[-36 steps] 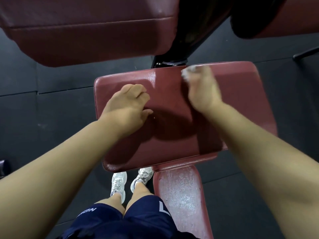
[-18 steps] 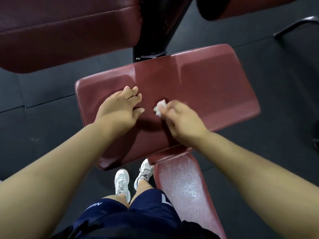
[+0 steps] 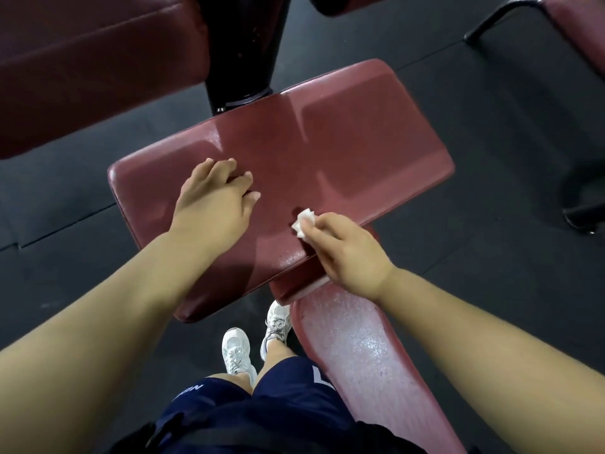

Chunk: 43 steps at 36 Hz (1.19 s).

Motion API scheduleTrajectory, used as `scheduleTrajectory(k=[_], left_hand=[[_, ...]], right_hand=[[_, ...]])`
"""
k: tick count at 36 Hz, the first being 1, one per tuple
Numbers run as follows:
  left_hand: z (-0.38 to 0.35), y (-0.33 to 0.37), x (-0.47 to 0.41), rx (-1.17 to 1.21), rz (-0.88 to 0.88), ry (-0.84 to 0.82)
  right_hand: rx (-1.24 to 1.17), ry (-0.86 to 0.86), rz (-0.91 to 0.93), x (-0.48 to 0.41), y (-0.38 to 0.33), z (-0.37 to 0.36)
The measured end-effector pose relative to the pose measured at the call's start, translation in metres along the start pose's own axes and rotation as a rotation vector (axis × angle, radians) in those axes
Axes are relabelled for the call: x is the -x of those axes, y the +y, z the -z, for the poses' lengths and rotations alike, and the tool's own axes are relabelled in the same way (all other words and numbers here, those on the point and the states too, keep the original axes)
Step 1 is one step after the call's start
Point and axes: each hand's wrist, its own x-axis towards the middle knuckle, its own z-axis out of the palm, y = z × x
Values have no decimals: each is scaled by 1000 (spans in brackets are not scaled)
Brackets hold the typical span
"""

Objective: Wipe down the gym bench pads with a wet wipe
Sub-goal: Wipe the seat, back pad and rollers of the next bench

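Observation:
A dark red seat pad (image 3: 343, 152) lies in the middle of the view, shiny with damp streaks. My right hand (image 3: 347, 253) pinches a small crumpled white wet wipe (image 3: 303, 222) and holds it against the pad's near edge. My left hand (image 3: 216, 198) rests flat on the pad's left part with its fingers spread. A worn, paler red pad (image 3: 360, 362) runs from under the seat pad toward me on the right.
A large dark red pad (image 3: 91, 60) fills the upper left, beside a black post (image 3: 242, 47). Another pad and a black frame leg (image 3: 497, 21) stand at the upper right. Dark rubber floor tiles (image 3: 491, 126) lie all around. My legs and white shoes (image 3: 235, 352) are below.
My right hand has drawn the wipe from the pad's far edge back to its near edge. My left hand has stayed resting on the pad's left part.

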Motion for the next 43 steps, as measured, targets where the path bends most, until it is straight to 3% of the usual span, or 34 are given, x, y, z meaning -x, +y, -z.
scheduleTrajectory(k=[3,6,8,10,13,16,18,20,22,25,27,29,33,35,39,41,43], left_hand=[[2,7,-3,78,-84,50],[2,20,-9,61,-148,44],[-1,28,-13,88,-153,10],[-6,35,-17,107,-189,-3],[-10,42,-27,106,-216,6],[-10,49,-39,47,-208,-58],[-11,52,-45,-36,-213,-82],[-10,56,-48,-91,-221,-67],[-10,58,-48,-105,-226,-49],[-11,58,-50,-101,-236,-28],[-12,56,-51,-70,-252,3],[-13,54,-53,-56,-268,26],[-9,51,-57,-34,-288,23],[-5,50,-61,-5,-278,5],[0,48,-76,-14,-171,-11],[3,43,-84,4,-94,-33],[6,38,-88,29,-54,-64]], right_hand=[[70,-1,41,6,34,23],[199,260,-353,10,76,44],[275,328,-659,7,90,46],[269,367,-782,2,82,36],[128,380,-547,0,39,12],[66,183,-155,10,35,15],[129,119,-67,11,62,36],[246,197,-257,10,101,54],[326,279,-613,10,135,70],[158,388,-1025,0,153,79],[99,445,-1115,-15,137,73],[206,442,-909,-27,112,52],[138,101,-181,-25,76,35],[164,69,-130,-25,94,48],[313,279,-661,-39,148,80],[250,346,-898,-52,155,86],[188,384,-988,-69,145,80]])
